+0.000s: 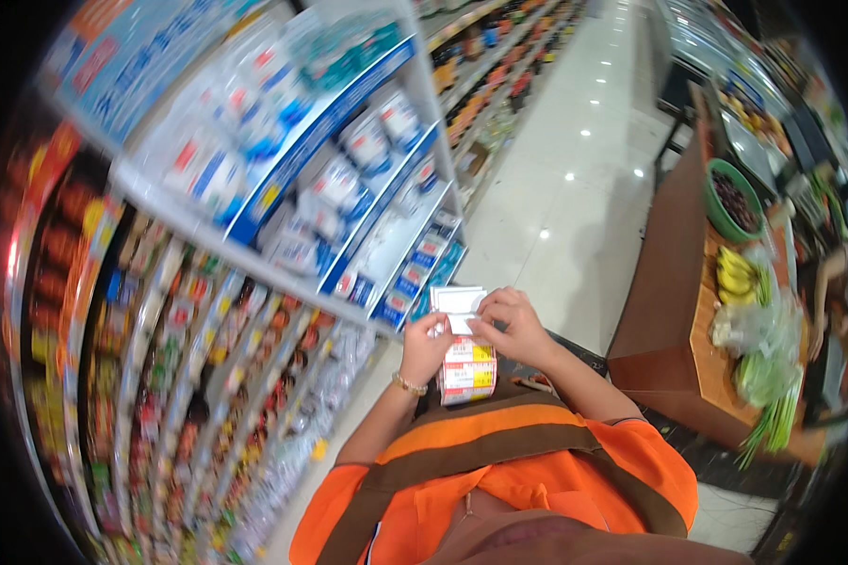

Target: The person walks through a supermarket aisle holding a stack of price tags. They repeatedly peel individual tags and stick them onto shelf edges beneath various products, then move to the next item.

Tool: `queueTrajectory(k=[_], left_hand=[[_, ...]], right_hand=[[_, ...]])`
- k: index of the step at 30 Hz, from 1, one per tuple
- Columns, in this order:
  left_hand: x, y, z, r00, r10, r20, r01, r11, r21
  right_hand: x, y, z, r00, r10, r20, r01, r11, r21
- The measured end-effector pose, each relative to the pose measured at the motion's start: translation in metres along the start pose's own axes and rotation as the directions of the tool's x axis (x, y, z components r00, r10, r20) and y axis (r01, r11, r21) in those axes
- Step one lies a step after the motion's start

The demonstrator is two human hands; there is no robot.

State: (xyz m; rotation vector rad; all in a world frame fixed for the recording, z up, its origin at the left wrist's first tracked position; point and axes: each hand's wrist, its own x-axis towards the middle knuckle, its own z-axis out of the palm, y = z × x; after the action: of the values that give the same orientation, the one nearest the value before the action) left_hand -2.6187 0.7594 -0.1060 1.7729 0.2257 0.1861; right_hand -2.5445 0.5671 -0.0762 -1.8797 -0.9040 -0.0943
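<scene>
My left hand [426, 347], with a beaded bracelet [409, 385] at the wrist, pinches the left side of a strip of price labels [468, 373]. The printed part, in red, white and yellow, hangs below my fingers against the brown apron [487, 452]. Above it, white blank-looking pieces [458, 299] stick up between my hands. My right hand [514, 326] grips the white part from the right, thumb and fingertips together on its edge. Whether the white pieces are joined to the printed strip cannot be told, as my fingers cover that spot.
Ahead on the left stands a display rack [283, 198] with white-and-blue packs. Stocked grocery shelves [205, 395] curve along the left. To the right, a wooden counter [707, 353] bears a green basin [714, 205], bananas [735, 275] and bagged vegetables [756, 332]. Another person's arm [825, 296] shows beyond it.
</scene>
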Motion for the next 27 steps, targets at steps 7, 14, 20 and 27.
queueTrajectory(k=[7, 14, 20, 27], left_hand=[[0.11, -0.007, 0.092, 0.943, 0.086, 0.321, -0.065, 0.995, -0.077], [0.26, 0.033, 0.175, 0.891, 0.04, 0.452, 0.037, 0.986, -0.161], [0.393, 0.101, 0.199, 0.849, 0.164, 0.502, 0.004, 0.949, -0.316], [0.515, 0.103, 0.273, 0.76, -0.067, 0.647, 0.259, 0.944, -0.207]], right_hand=[[0.01, 0.08, -0.067, 0.916, 0.379, -0.131, -0.363, 0.922, 0.133], [0.154, 0.047, -0.239, 0.954, 0.006, -0.299, 0.12, 0.907, 0.403], [0.306, 0.003, -0.291, 0.801, -0.555, -0.226, 0.58, 0.625, 0.523], [0.379, 0.079, -0.359, 0.71, -0.652, -0.267, 0.699, 0.605, 0.381]])
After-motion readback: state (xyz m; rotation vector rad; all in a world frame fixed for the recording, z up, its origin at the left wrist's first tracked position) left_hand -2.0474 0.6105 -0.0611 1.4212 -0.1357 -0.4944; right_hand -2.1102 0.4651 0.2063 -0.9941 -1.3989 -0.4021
